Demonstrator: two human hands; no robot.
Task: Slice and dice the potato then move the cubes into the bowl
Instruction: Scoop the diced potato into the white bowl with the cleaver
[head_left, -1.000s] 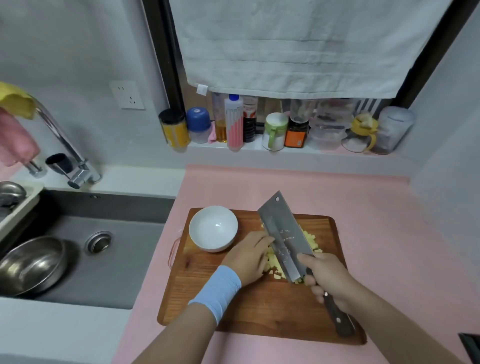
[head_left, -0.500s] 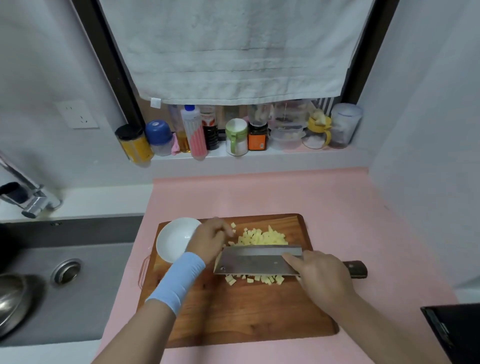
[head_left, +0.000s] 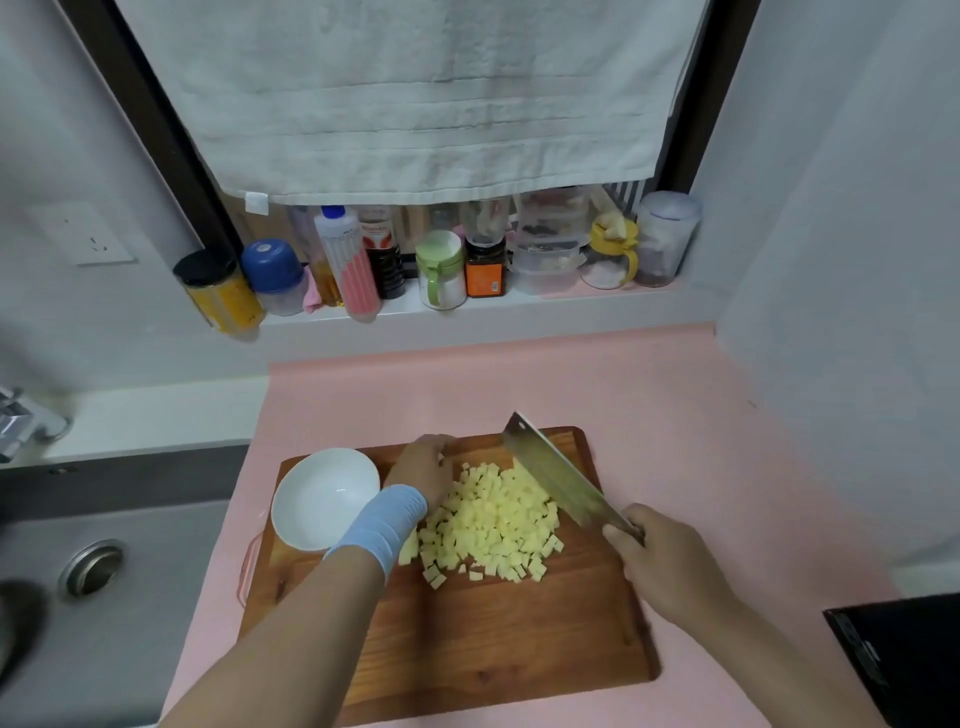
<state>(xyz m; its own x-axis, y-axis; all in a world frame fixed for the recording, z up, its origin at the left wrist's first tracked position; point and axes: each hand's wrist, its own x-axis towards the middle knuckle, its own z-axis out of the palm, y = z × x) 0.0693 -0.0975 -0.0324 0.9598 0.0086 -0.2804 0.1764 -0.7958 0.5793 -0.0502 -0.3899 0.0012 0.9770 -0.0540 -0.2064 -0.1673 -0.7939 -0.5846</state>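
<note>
Head camera is looking down on the wooden cutting board (head_left: 493, 649) lying on the pink counter (head_left: 675, 415), and the potato cubes (head_left: 493, 519) are sitting in a loose pile mid-board, just right of the white bowl (head_left: 322, 496) standing on the board's left end. Right hand (head_left: 670, 564) is gripping the knife (head_left: 558, 480) by its handle, the blade slanting along the pile's right side. Left hand (head_left: 423, 470), wearing a blue wristband (head_left: 384, 525), is lying between bowl and pile with fingers bent against the cubes, too blurred to tell whether it is holding any.
</note>
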